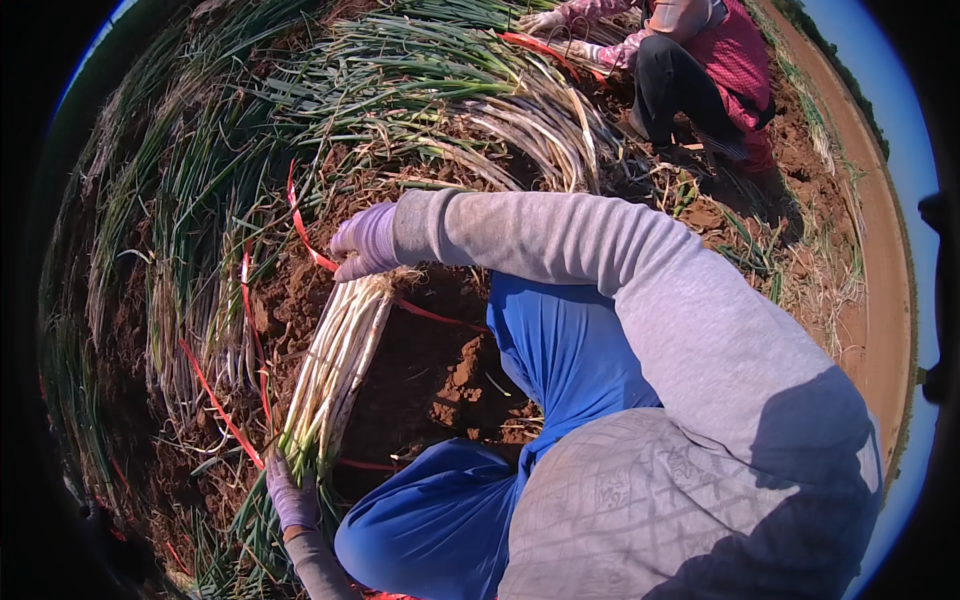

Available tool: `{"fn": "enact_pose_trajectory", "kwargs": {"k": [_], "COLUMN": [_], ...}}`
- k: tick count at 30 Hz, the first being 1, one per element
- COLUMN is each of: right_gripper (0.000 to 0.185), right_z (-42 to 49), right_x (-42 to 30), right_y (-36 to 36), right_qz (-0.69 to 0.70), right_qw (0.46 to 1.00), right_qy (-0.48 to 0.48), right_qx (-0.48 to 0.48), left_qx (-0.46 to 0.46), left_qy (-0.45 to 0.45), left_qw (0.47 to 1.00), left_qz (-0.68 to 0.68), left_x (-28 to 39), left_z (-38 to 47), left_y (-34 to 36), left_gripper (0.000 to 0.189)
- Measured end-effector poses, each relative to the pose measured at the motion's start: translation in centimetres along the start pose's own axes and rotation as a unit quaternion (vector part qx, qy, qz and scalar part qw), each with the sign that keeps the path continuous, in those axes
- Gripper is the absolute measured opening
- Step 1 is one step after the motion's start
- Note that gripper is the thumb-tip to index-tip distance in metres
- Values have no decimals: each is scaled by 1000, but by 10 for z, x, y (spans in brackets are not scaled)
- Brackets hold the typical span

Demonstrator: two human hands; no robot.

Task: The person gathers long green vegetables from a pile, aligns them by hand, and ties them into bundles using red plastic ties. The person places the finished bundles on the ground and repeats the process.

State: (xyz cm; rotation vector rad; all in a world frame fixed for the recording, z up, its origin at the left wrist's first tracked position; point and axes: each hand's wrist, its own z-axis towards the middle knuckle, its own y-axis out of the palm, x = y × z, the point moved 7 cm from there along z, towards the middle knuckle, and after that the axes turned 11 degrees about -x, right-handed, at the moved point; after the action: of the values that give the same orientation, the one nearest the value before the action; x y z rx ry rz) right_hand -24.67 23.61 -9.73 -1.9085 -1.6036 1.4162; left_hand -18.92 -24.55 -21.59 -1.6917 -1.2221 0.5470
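A bundle of long green onions lies across the soil before me, white stalks bared and roots towards the top of the view. My right hand, in a lilac knit glove, grips its root end; the palm side is hidden. Around the stalks where white turns green, my gloved left hand is closed. A red strap runs by my right fingers and passes beneath the bundle. Another red strap reaches the bundle near my left hand and shows again on its other side.
Uprooted green onions lie in rows on the left, with a large heap above. At the top right a crouching person in red handles onions beside a red strap. My blue-trousered knees flank the clods. A dirt track runs along the right.
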Motion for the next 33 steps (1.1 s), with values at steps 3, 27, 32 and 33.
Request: {"fn": "enact_pose_trajectory", "kwargs": {"k": [3,27,32,33], "right_gripper": [62,41,37,37], "right_z": [-59,-249,-302,-312], "right_x": [120,241,194,173], "right_y": [-55,194,136,125], "right_qz": [128,613,590,576], "right_qw": [977,756,738,749], "right_qy": [69,65,77,49], "right_qx": [157,221,319,322], "left_qx": [71,-29,-91,-106], "left_qy": [-26,131,259,247], "left_qw": [952,904,689,662], "left_qz": [-297,-405,-671,-700], "left_x": [22,314,483,510], "left_z": [-47,-56,9,25], "left_y": [-35,-160,-143,-122], "left_gripper": [64,40,58,67]}}
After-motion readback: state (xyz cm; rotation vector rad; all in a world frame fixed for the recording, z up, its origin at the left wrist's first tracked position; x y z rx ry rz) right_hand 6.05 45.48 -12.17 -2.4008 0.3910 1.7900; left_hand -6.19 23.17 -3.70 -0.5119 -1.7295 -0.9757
